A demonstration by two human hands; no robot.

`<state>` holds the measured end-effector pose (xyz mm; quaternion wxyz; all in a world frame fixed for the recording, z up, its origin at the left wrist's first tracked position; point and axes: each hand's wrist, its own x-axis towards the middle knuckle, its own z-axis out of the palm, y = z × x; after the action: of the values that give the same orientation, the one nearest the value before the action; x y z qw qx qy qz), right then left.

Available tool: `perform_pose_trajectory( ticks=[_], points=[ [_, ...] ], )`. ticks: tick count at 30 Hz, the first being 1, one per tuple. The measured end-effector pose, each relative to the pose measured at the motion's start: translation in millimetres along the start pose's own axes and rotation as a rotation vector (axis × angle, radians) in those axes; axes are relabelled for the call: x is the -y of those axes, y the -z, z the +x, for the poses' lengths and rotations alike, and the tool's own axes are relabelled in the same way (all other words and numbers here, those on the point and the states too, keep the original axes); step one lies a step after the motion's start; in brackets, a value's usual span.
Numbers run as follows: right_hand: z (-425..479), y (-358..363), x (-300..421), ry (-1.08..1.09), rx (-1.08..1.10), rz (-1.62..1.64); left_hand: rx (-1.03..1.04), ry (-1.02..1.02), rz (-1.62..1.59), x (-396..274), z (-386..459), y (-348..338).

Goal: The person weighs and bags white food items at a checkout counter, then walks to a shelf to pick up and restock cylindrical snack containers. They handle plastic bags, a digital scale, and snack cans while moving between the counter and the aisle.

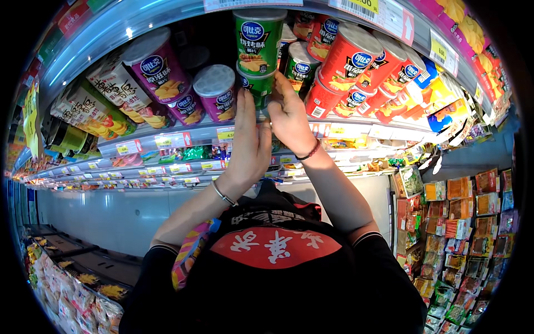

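Observation:
Two green cans of potato chips stand one on the other at the front of the shelf: an upper green can (258, 44) and a lower green can (259, 89). My left hand (250, 144) lies with straight fingers along the left side of the lower can. On its right side are the fingers of my right hand (290, 117), so the can sits between both hands. Close to my left fingers is a short purple chip can (215, 94). Stacked red chip cans (350, 58) stand to the right, and a small green can (301, 67) sits farther back.
A taller purple can stack (156, 69) and white-and-green chip boxes (117, 79) fill the left. A price-tag rail (167, 141) edges this shelf; another shelf edge (300, 5) overhangs. A colourful packet (190, 254) is by my left arm. Hanging snack packs (459, 225) stand right.

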<state>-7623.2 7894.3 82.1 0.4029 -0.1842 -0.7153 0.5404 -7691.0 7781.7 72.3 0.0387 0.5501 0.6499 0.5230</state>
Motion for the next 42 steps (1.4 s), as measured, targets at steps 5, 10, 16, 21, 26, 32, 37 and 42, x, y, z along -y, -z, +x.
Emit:
perform_pose_trajectory(
  ticks=[5,10,16,21,26,32,37,42],
  points=[
    [-1.1,3.8,30.4,0.247,-0.148,-0.34,-0.017,-0.032,-0.082,-6.7,-7.5,1.9],
    [14.3,-5.6,67.3,0.352,-0.181,-0.238,-0.141,-0.051,-0.144,-9.3,-5.0,12.3],
    [26.7,-12.8,26.0,0.186,-0.031,-0.106,-0.176,-0.037,-0.229,4.1,-6.1,8.3],
    [38.0,-15.1,0.9,0.184,0.008,0.011,-0.131,-0.033,-0.226,7.0,-9.5,15.3],
    [37.2,-12.3,8.9,0.106,-0.002,-0.085,-0.137,-0.128,-0.226,6.9,-11.1,22.2],
    [23.5,2.8,26.4,0.172,-0.036,-0.03,-0.249,-0.393,-0.182,-8.3,2.1,41.7],
    [-0.5,-3.8,57.6,0.123,-0.016,0.095,-0.27,-0.237,-0.422,-28.2,32.4,37.7],
    [-24.5,6.9,43.3,0.276,0.152,-0.21,-0.163,0.04,-0.459,-45.2,42.5,34.8]
  ],
)
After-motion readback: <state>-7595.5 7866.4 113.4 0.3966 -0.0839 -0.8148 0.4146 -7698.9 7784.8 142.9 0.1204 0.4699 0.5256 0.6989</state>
